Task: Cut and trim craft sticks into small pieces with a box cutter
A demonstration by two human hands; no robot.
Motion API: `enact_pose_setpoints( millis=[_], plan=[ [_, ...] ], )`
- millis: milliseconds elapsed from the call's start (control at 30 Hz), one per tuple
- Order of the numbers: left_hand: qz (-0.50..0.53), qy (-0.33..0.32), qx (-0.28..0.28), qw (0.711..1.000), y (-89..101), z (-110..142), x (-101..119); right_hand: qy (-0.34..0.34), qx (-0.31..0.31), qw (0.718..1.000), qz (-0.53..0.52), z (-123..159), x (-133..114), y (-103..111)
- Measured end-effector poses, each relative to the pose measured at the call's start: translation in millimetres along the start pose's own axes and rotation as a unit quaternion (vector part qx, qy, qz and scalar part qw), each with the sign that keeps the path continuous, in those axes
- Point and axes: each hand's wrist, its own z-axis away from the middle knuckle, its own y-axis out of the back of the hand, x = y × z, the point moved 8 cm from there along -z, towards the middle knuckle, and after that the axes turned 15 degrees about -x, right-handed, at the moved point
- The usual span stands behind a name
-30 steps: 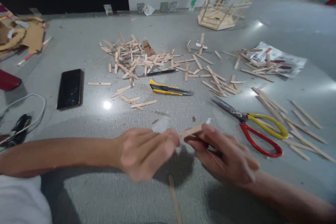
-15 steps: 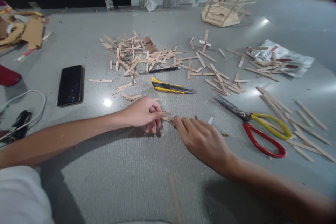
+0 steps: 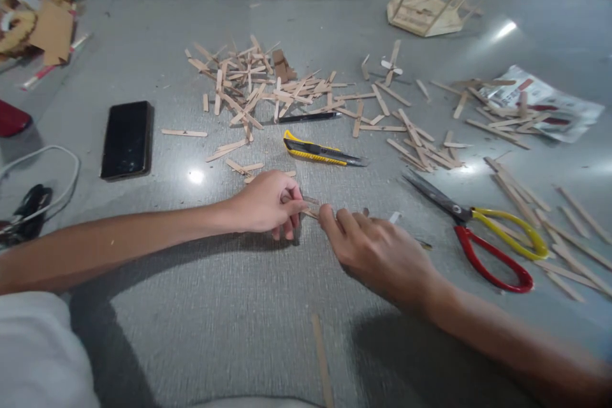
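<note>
Just in front of me, my left hand (image 3: 282, 207) pinches a thin wooden craft stick (image 3: 312, 214) between thumb and fingers. My right hand (image 3: 370, 242), palm down, has its curled fingers closed on the stick's other end. Beyond the hands lies a yellow and black utility knife (image 3: 318, 152) with its blade out. A pair of scissors (image 3: 461, 213) with one yellow and one red handle rests right of my right hand, its blades slightly apart. A narrow brownish tip (image 3: 424, 244) pokes out beside the right hand; most of it is hidden.
Loose craft sticks (image 3: 248, 86) spread across the grey table, with a black pen (image 3: 308, 117) among them. A phone (image 3: 127, 140) and a cable (image 3: 71, 159) lie left. A stick-built frame (image 3: 425, 13) stands at the back right, near a silver packet (image 3: 568, 108). One stick (image 3: 321, 357) lies close to me.
The camera view has tilted, so the table items sit a little higher and mostly farther right. Both hands keep their hold on the stick, with barely any movement.
</note>
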Motion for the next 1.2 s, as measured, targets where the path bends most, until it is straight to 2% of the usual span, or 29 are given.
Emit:
enact_pose_setpoints(
  millis=[267, 433, 567, 700, 800, 900, 1033, 1200],
  plan=[
    [-0.007, -0.004, 0.014, 1.0, -2.2, 0.5, 0.4, 0.045, -0.059, 0.997, 0.008, -9.5, 3.6, 7.9],
    [-0.008, -0.002, 0.017, 1.0, -1.7, 1.7, 0.3, 0.092, -0.122, 0.988, -0.028, -20.8, 12.4, 7.7],
    [-0.008, 0.004, 0.019, 1.0, -1.7, 1.5, -0.4, 0.09, -0.15, 0.982, -0.073, -29.1, 13.2, 8.2],
    [0.02, 0.006, 0.023, 1.0, -1.9, 0.7, -1.3, 0.067, -0.145, 0.985, -0.072, -29.5, 6.4, 9.7],
    [0.006, 0.009, 0.017, 1.0, -1.8, 0.4, -0.8, 0.077, -0.134, 0.986, -0.067, -26.5, 4.6, 9.0],
    [0.011, 0.003, 0.005, 1.0, -1.6, -0.2, -1.4, 0.083, -0.14, 0.983, -0.089, -24.1, 10.3, 2.7],
    [0.03, -0.013, -0.01, 0.999, -1.1, -1.4, -0.8, 0.059, -0.161, 0.975, -0.144, -21.1, 20.8, -7.2],
    [0.029, -0.021, -0.013, 0.999, -0.1, -2.5, -1.7, 0.054, -0.135, 0.975, -0.165, -14.7, 23.6, -1.1]
  ],
)
